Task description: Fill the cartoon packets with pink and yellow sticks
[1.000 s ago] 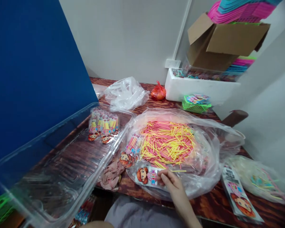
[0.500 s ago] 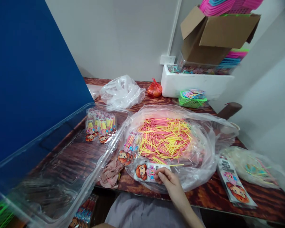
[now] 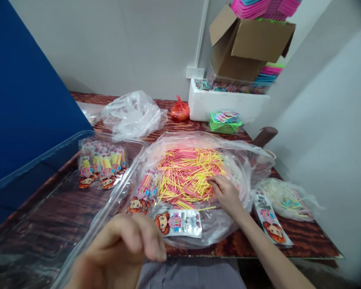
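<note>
A mound of thin pink and yellow sticks [image 3: 186, 172] lies in an open clear plastic bag [image 3: 210, 228]. My right hand [image 3: 227, 195] reaches into its right side, fingertips pinched together among the yellow sticks; how many they hold is hidden. At the bag's front edge a printed silver pouch [image 3: 183, 223] lies flat, nearer to me than that hand. My left hand [image 3: 123, 243] is raised close to the camera, slightly blurred, its fingers loosely bent and nothing visible in them. Beside the mound are filled pouches [image 3: 146, 186] with sticks showing.
At left stands a large clear tray [image 3: 90, 233] with more filled pouches [image 3: 104, 162]. Further pouches [image 3: 270, 220] and a bag of sticks [image 3: 289, 200] lie at right. Behind are a crumpled bag [image 3: 135, 114], a red-netted bundle [image 3: 179, 110], a green basket [image 3: 225, 126] and a foam box [image 3: 225, 104].
My right hand has left the silver pouch and moved up into the stick mound. My left hand has come into view at the bottom. The whole scene has shifted left in view.
</note>
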`<state>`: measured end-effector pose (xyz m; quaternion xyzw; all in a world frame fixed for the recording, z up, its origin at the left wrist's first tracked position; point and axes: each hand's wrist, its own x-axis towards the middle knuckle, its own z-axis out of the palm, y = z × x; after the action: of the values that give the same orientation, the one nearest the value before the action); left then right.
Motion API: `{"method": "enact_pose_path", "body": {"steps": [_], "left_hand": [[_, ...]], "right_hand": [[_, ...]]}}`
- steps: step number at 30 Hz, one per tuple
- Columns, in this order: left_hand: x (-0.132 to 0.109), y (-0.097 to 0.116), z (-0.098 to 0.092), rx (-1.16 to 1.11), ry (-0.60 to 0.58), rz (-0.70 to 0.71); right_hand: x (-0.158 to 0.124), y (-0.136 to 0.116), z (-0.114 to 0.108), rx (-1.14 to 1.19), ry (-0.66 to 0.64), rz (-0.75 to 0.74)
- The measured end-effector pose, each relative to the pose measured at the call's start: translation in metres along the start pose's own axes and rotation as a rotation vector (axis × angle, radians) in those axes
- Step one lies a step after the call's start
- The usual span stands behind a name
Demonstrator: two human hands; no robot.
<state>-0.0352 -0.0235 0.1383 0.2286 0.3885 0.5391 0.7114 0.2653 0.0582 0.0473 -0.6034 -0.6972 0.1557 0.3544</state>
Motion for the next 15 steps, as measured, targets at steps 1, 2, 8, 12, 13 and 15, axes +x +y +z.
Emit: {"method": "enact_pose_path", "body": {"steps": [1, 2, 8, 12, 13, 15], "left_hand": [[0.008, 0.000, 0.007, 0.002, -0.020, 0.013], [0.015, -0.001, 0.013, 0.009, -0.025, 0.013], [0.051, -0.027, 0.000, 0.023, 0.059, -0.101], [0.065, -0.042, -0.026, -0.002, 0.109, -0.161], [0.067, -0.045, -0.031, -0.014, 0.118, -0.172], [0.071, -0.048, -0.041, -0.040, 0.119, -0.194]], "right_hand": [[0.011, 0.008, -0.003, -0.158, -0.048, -0.090], [0.021, 0.014, -0.004, -0.309, -0.107, -0.174], [0.051, 0.019, 0.007, -0.821, -0.278, -0.413], [0.055, 0.018, 0.009, -0.902, -0.292, -0.496], [0.055, 0.019, 0.009, -0.913, -0.293, -0.509], [0.055, 0.021, 0.010, -0.918, -0.288, -0.524]]}}
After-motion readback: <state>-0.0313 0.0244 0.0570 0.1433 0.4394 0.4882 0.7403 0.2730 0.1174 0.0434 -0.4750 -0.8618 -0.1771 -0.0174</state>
